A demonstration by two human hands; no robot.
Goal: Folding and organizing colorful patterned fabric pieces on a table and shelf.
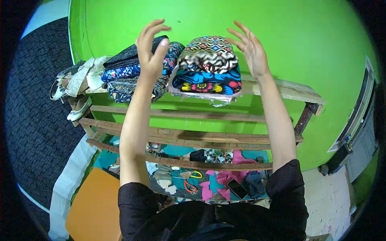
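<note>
Both my arms reach forward over a wooden rack. My left hand (152,48) is raised with its fingers apart and nothing in it, above a pile of dark and blue floral folded fabrics (122,74). To the right, my right hand (251,52) is also raised, fingers spread and holding nothing, beside a second stack. In that stack, patterned fabric (209,45) with a multicoloured geometric print lies on top, a black-and-white rumpled cloth (208,62) comes under it, and a black, blue and red floral fabric (207,81) is lower down. Frayed threads hang from its bottom edge.
The wooden rack (201,134) runs along a green wall. White shoes (80,108) and pale bundled items (86,76) sit at its left end. Below lie fabric scraps, orange-handled scissors (190,186) and a phone (237,188). An orange panel (94,207) stands lower left.
</note>
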